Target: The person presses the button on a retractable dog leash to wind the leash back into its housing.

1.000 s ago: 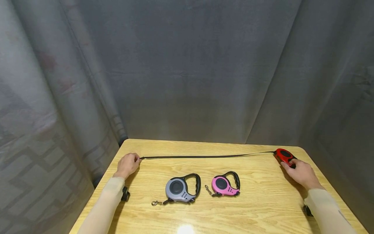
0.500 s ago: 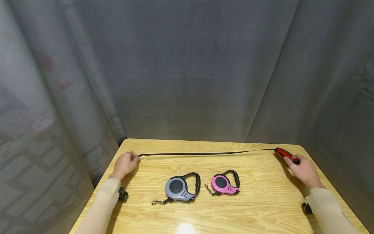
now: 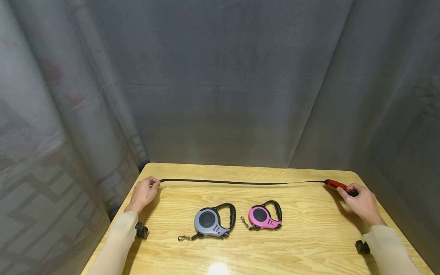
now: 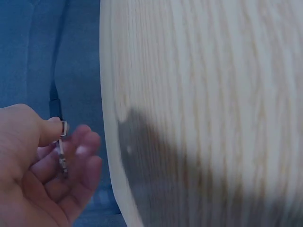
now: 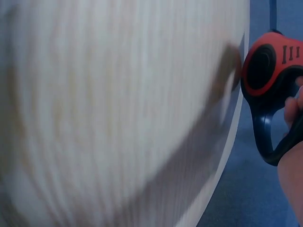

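My right hand (image 3: 361, 202) grips the black handle of a red retractable dog leash (image 5: 281, 52), which is turned edge-on in the head view. From its nose a black strap (image 3: 227, 183) stretches across the back of the table to my left hand (image 3: 143, 193). In the left wrist view, the thumb and fingers of that hand pinch the strap's end at its metal clip (image 4: 62, 146). Between the hands, nearer the front, lie a grey retractable leash (image 3: 207, 219) and a smaller pink one (image 3: 260, 215), each with its clip pointing left.
A light wooden table (image 3: 292, 252) carries everything. Grey curtains (image 3: 220, 84) hang behind it and along both sides. Dark wrist cameras are strapped under both sleeves.
The red leash has tipped from showing its flat side to edge-on. My left hand has drifted slightly left with the clip, and the right hand slightly right, the strap staying stretched.
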`<state>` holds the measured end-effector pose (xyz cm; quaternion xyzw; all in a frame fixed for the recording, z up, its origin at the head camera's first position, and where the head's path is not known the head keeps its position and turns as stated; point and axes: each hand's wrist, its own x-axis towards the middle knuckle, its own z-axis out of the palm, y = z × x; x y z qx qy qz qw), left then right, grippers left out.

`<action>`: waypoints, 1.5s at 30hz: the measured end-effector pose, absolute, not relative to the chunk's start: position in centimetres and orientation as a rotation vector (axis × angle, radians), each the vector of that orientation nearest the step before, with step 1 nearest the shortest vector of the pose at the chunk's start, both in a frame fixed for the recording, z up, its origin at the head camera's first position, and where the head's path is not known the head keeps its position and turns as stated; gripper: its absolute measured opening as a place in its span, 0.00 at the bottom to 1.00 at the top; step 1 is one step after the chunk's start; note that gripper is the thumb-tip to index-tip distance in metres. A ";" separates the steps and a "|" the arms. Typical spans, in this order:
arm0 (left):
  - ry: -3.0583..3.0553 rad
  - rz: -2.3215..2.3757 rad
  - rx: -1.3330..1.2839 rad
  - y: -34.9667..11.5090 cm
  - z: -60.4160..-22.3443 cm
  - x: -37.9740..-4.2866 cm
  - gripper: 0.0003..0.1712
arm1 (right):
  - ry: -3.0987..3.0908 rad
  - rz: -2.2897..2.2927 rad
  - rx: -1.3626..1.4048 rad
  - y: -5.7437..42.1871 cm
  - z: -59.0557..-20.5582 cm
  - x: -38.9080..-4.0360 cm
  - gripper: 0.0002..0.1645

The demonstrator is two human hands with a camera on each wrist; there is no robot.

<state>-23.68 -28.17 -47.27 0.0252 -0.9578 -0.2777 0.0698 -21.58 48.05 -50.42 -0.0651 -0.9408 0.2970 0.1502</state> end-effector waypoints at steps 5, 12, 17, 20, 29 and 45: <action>-2.845 -0.853 0.083 -28.0 -47.0 -23.7 0.14 | -2.694 0.836 -0.196 48.6 -50.1 -21.3 0.20; -2.794 -0.844 0.084 -27.8 -47.1 -24.0 0.12 | -2.672 0.826 -0.196 49.0 -49.9 -21.2 0.19; -2.771 -0.834 0.069 -27.6 -47.2 -24.0 0.11 | -2.673 0.833 -0.200 48.9 -49.8 -21.3 0.19; -2.762 -0.823 0.053 -27.5 -47.2 -24.0 0.11 | -2.657 0.835 -0.206 48.9 -49.6 -21.4 0.18; -2.749 -0.831 0.088 -27.9 -47.7 -24.1 0.10 | -2.615 0.868 -0.236 49.4 -49.1 -20.9 0.23; -2.741 -0.832 0.124 -28.6 -48.8 -24.2 0.10 | -2.635 0.948 -0.206 49.4 -48.5 -20.6 0.24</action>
